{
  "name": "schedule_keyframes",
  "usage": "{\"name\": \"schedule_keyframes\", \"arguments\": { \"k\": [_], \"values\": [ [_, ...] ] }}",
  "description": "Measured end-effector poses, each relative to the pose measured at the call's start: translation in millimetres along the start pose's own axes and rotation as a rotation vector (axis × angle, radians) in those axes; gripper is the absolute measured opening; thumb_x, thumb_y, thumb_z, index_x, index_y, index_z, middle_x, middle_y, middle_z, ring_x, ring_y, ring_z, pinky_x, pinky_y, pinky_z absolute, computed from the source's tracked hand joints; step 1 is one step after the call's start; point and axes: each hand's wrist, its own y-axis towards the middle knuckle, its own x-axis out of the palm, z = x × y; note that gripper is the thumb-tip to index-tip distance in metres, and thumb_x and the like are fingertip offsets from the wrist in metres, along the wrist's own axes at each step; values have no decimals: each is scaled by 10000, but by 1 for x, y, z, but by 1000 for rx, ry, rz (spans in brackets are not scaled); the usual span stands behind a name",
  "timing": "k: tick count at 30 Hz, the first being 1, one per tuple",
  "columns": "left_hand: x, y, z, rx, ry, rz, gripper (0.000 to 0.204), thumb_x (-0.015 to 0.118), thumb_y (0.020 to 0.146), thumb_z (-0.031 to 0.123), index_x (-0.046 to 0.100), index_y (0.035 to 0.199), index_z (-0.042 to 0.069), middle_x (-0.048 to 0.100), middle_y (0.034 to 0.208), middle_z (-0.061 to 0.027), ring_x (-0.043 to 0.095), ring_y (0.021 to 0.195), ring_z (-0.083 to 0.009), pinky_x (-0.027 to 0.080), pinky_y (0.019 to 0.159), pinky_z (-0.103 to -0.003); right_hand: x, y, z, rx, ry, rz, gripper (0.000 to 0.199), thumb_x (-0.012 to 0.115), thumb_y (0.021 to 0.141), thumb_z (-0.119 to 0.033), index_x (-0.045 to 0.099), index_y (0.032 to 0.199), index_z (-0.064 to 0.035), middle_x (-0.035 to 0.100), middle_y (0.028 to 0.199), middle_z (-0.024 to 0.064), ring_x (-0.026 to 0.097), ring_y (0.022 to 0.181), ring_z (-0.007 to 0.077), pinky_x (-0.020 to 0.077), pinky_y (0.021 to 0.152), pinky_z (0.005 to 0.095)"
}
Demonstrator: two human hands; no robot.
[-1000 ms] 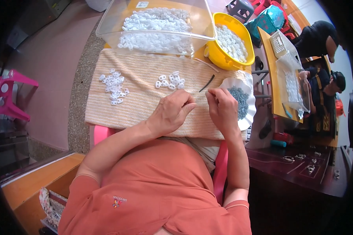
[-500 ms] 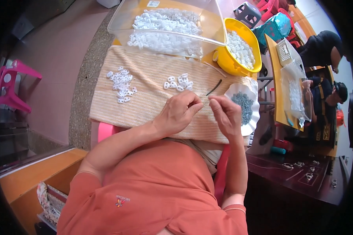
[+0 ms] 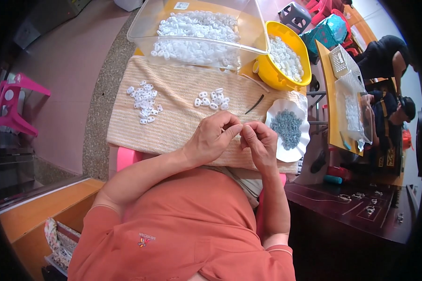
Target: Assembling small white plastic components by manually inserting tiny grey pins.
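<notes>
Left hand (image 3: 212,137) touches right hand (image 3: 261,144), both pinched closed.

wide fisheye view, downward from head height

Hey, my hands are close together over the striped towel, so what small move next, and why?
Perhaps hold the left hand steady and ease the right hand gently toward it. Their fingertips meet or nearly meet above the striped towel, so a fine press seems to suit better than a reach. Anything between them is too small to make out.
</notes>
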Motion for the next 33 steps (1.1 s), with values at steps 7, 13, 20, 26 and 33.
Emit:
{"name": "schedule_keyframes", "arguments": {
  "k": [7,13,20,26,33],
  "values": [
    [-1,3,-9,-125,-229,-12,174,599,920,151,618,916,-22,615,762,-54,552,670,-81,470,586,-267,9,0,-5,-114,-187,77,98,574,948,-54,602,981,33,574,764,13,547,598,68,496,533,213],
    [-3,6,-10,-146,-280,21,185,605,924,172,628,927,-11,610,754,-19,541,651,-59,479,551,-235,-2,17,-10,-334,-625,195,82,617,905,-23,618,977,18,581,744,27,533,587,57,430,502,208],
    [-2,6,-11,-177,-296,-19,189,616,926,181,630,922,-8,603,753,-4,539,633,-52,486,549,-226,-12,20,-2,-338,-489,200,159,621,904,-21,643,1052,34,617,828,41,540,597,62,444,511,204],
    [-1,4,-11,-214,-474,-111,189,615,934,182,626,924,-7,606,762,-3,544,630,-47,490,554,-211,-2,3,1,-196,-82,65,170,608,910,-8,635,1069,47,614,898,73,566,623,81,508,529,217],
    [-2,4,-6,-266,-547,-143,183,616,937,185,629,930,3,611,776,-9,552,644,-53,510,567,-212,0,-2,2,-260,-54,51,119,592,916,5,630,1022,43,600,909,78,572,617,94,517,532,225]
  ]
}}
